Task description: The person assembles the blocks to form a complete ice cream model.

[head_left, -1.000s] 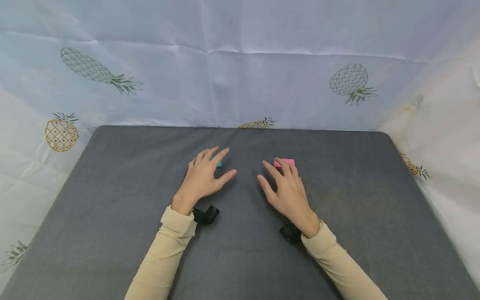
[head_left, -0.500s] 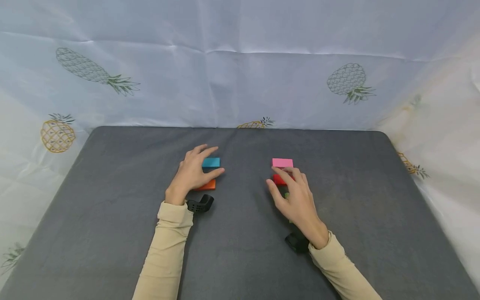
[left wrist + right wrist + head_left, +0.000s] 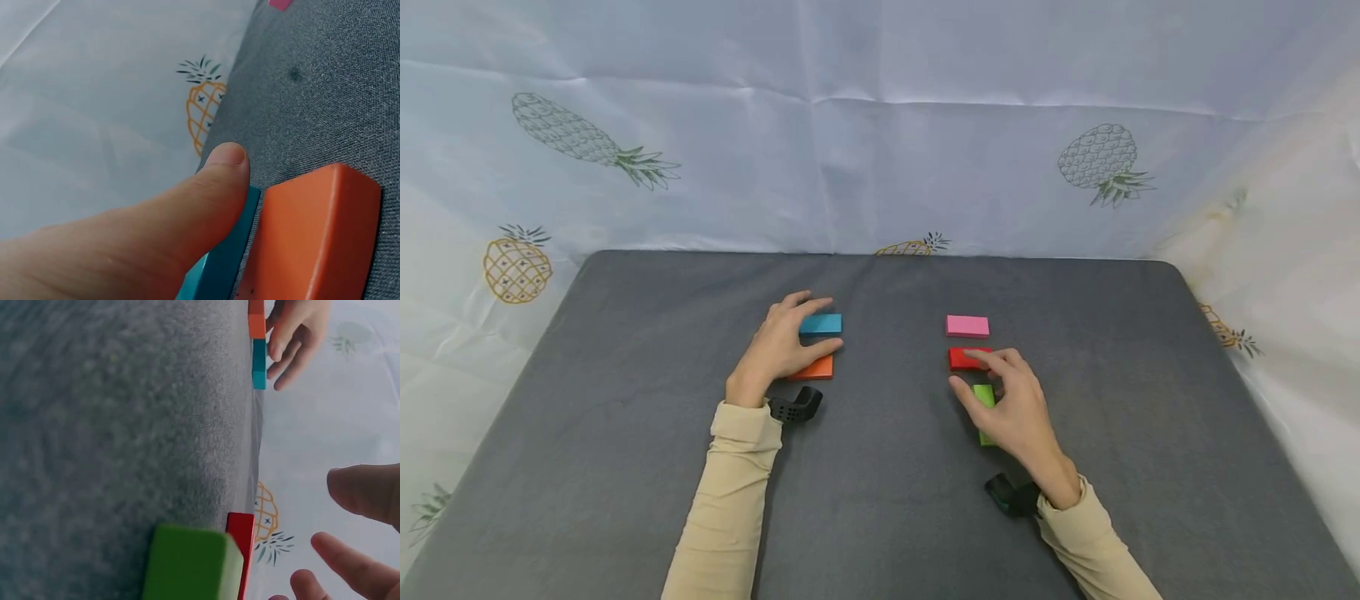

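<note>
My left hand (image 3: pixel 775 343) hovers over a blue block (image 3: pixel 824 324) and an orange block (image 3: pixel 822 368), its thumb and fingers spread with the blue one between them in the head view. In the left wrist view the thumb overlaps the blue block (image 3: pixel 219 256), beside the orange block (image 3: pixel 300 237). My right hand (image 3: pixel 1017 404), fingers apart and loosely bent, is over a red block (image 3: pixel 959 359) and a green block (image 3: pixel 983 393). It holds nothing; in the right wrist view its fingers (image 3: pixel 356 565) are apart from the green block (image 3: pixel 187 562).
A pink block (image 3: pixel 967 326) lies behind the red one on the grey cloth-covered table (image 3: pixel 887 500). Behind the table hangs a pale curtain (image 3: pixel 880 167) with printed pineapples. Black bands with small devices are on both wrists.
Both hands have drawn back toward the person, the left also going left and the right going right. The blue, orange, pink, red and green blocks have come more into sight.
</note>
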Tool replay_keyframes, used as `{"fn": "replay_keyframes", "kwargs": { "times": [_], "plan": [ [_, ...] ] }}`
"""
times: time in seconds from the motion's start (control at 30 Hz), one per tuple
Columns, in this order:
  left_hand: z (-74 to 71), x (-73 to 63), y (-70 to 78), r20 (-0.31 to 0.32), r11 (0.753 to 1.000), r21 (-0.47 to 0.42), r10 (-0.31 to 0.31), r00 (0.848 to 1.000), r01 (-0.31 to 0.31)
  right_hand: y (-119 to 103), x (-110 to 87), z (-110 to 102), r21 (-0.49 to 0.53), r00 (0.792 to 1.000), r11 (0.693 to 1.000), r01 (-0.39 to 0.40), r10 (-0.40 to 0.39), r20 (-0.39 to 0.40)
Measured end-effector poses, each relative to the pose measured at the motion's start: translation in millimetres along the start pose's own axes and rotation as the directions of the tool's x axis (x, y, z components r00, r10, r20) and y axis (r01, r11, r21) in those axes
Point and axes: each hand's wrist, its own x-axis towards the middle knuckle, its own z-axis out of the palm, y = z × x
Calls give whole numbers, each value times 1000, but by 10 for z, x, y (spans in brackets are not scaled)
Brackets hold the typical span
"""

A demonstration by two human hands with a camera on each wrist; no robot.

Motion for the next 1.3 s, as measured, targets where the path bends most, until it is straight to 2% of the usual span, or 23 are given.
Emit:
{"fn": "replay_keyframes", "kwargs": {
  "times": [0.3,0.6,0.97,1.3],
  "plan": [
    [0,12,-31,18,1000,-6,-8,1000,8,2,-28,-38,-64,992,994,-88,93,81],
    [34,32,-2,14,1000,0,23,1000,-23,-30,-33,-195,-158,959,968,-195,222,178],
    [50,33,15,-11,1000,2,19,1000,-19,-48,-29,-243,-198,920,944,-263,307,244],
    [80,51,-9,-53,1000,-14,12,999,-13,-79,-46,-279,-204,901,939,-278,329,284]
  ]
}}
